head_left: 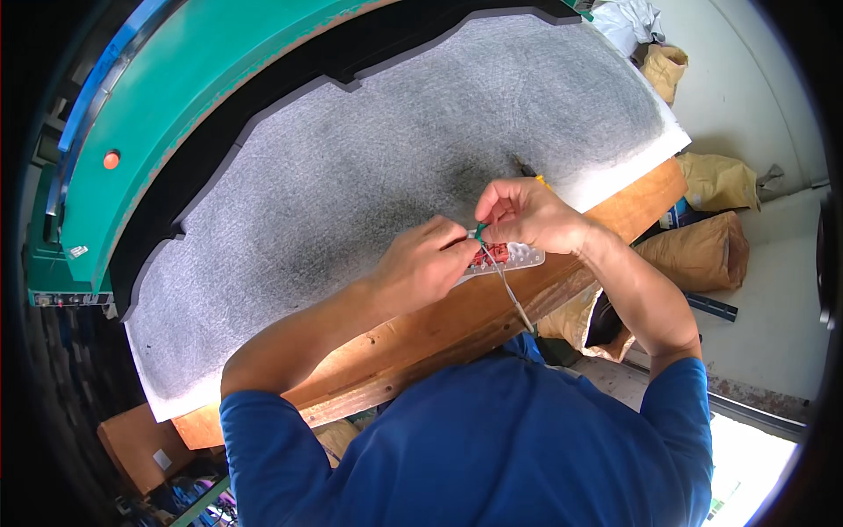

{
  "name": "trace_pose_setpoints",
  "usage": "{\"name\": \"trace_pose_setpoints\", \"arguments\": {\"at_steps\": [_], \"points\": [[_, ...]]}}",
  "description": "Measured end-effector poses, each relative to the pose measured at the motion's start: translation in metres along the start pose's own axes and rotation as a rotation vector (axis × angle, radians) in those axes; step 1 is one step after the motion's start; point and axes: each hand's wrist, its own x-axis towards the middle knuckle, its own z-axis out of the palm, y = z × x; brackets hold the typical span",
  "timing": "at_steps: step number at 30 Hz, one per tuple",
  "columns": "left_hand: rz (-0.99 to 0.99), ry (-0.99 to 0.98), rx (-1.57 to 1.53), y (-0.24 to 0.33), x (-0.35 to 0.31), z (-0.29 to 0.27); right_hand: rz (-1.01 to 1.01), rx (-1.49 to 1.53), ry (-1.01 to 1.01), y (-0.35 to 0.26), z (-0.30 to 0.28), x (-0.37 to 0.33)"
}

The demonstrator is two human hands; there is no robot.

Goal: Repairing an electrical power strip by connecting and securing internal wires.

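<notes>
both hands meet over the near edge of the surface (413,149), which is covered by a grey felt-like mat with a white fringe. the left hand (428,263) is curled into a loose fist, its fingertips pinched on the small work piece between the two hands. the right hand (525,213) is bent at the wrist just above and to the right of it, thumb and forefinger pinched on a small green part (480,231) at the top of that piece. the two hands are almost touching at the fingertips.

the piece itself is a pale flat perforated plate (520,257) with a red component (492,254) sitting on it, lying just under the right hand and beside the left knuckles. a thin grey wire (510,291) runs from the pinch point down toward the person's chest, across the wooden plank (421,338) that edges the surface below both hands. how firmly either hand presses is not clear, since the fingers hide the contact.

beyond the hands, past the mat, a black shaped border (290,88) and a green machine body (202,61) curve away, with an orange button (111,159) far to the left. to the right of the right forearm, brown paper sacks (702,250) lie on the floor (773,299).
</notes>
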Motion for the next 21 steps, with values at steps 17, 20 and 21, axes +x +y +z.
{"name": "trace_pose_setpoints", "arguments": {"at_steps": [17, 20, 21], "points": [[-0.13, 0.022, -0.103, 0.004, 0.008, 0.002, -0.18, 0.237, 0.147, 0.013, 0.013, -0.009], [-0.574, 0.071, -0.284, 0.017, 0.012, 0.006, -0.139, 0.21, 0.145, 0.011, 0.013, -0.01], [-0.707, 0.071, -0.305, 0.017, 0.015, 0.009, -0.129, 0.215, 0.15, 0.011, 0.014, -0.01]]}}
